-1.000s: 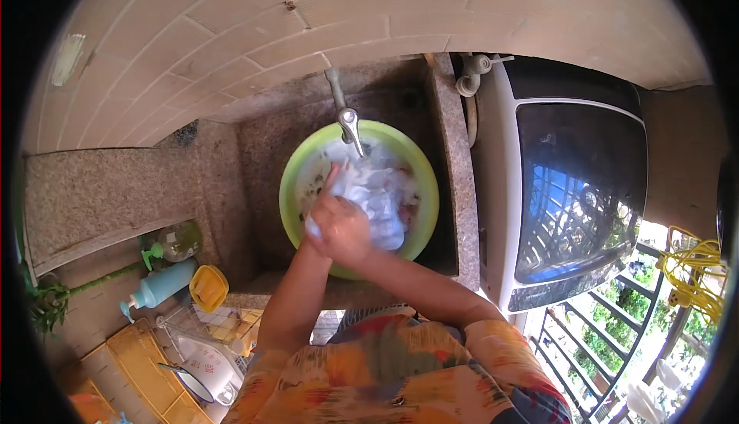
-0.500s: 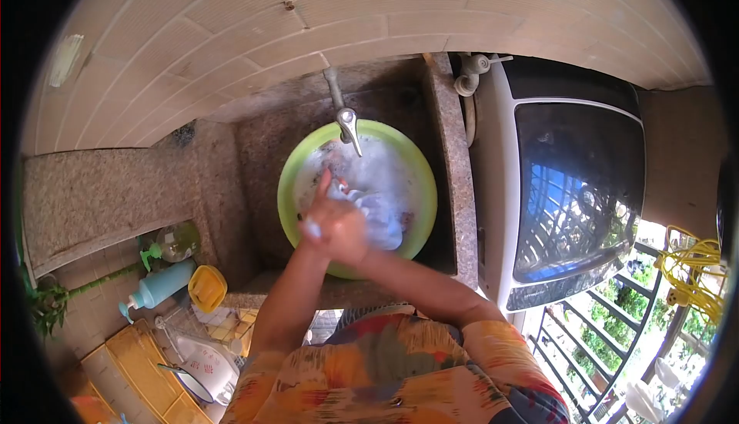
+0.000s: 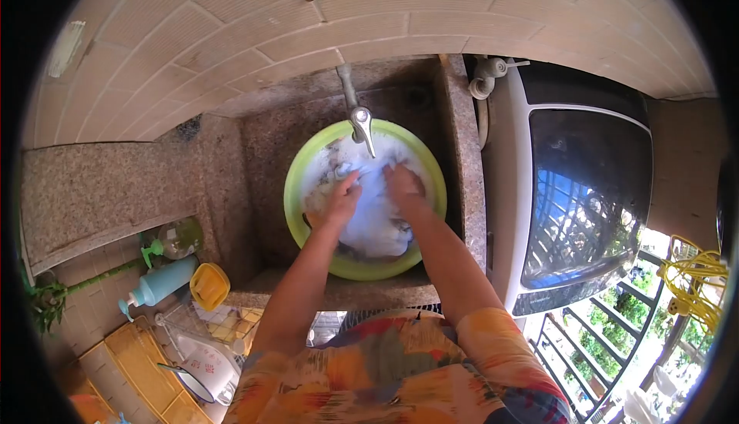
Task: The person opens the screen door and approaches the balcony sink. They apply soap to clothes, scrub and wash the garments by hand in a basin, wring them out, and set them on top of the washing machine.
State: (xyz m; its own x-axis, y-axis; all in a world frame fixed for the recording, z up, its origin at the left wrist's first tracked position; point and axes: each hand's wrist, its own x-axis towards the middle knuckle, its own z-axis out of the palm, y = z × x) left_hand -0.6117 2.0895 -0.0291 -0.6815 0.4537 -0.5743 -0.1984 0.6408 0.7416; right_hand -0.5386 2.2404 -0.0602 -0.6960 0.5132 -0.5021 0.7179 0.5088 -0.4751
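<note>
Inside the green basin point(image 3: 368, 271), left hand point(image 3: 341, 199) and right hand point(image 3: 405, 185) touched wet cloth point(image 3: 379, 233), each grip indeterminable; hard agitation risked slopping suds point(image 3: 315, 180) out.

one left hand point(image 3: 341, 202) and one right hand point(image 3: 405, 185) make two. there is one green tub point(image 3: 293, 224), one stone sink point(image 3: 466, 185), two taps point(image 3: 359, 118), two bottles point(image 3: 165, 282), one little yellow tub point(image 3: 209, 285), one white pot point(image 3: 206, 367) and one big machine point(image 3: 589, 201). the wet cloth point(image 3: 394, 241) is too jumbled to count.
</note>
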